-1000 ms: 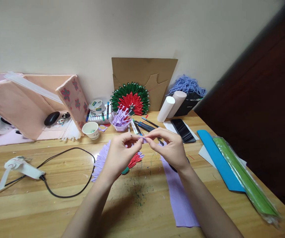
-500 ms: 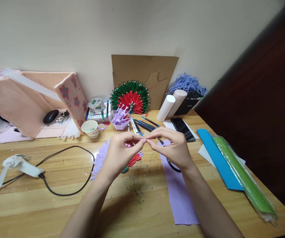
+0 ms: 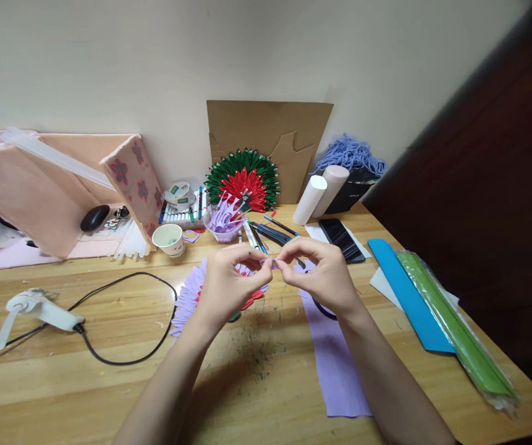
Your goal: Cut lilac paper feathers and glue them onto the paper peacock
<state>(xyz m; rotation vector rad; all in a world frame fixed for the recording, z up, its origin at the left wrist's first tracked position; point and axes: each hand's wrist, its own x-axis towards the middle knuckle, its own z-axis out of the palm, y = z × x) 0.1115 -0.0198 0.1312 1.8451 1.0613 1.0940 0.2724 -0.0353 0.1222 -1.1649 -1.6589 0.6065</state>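
Note:
Between the fingertips of both hands is a small purple paper piece (image 3: pixel 274 264), mostly hidden by the fingers. My left hand (image 3: pixel 235 278) pinches its left end, and my right hand (image 3: pixel 319 272) pinches the right end. Below and behind my left hand lies a round paper flower (image 3: pixel 191 300) with purple outer petals and red inner ones, partly covered. Under my right wrist a long strip of purple crepe paper (image 3: pixel 340 371) runs toward the table's front. A black-handled tool (image 3: pixel 325 310), perhaps scissors, rests on that strip, largely hidden by the hand.
A white glue gun (image 3: pixel 46 309) with a looping black cord lies at left. Behind the hands stand a paper cup (image 3: pixel 169 240), a clear bowl of purple scraps (image 3: pixel 223 225) and several markers. Blue paper (image 3: pixel 409 296) and a wrapped green roll (image 3: pixel 455 330) lie at right.
The fingertips have moved slightly apart, and more of the purple paper piece shows between them. Both hands remain in nearly the same place.

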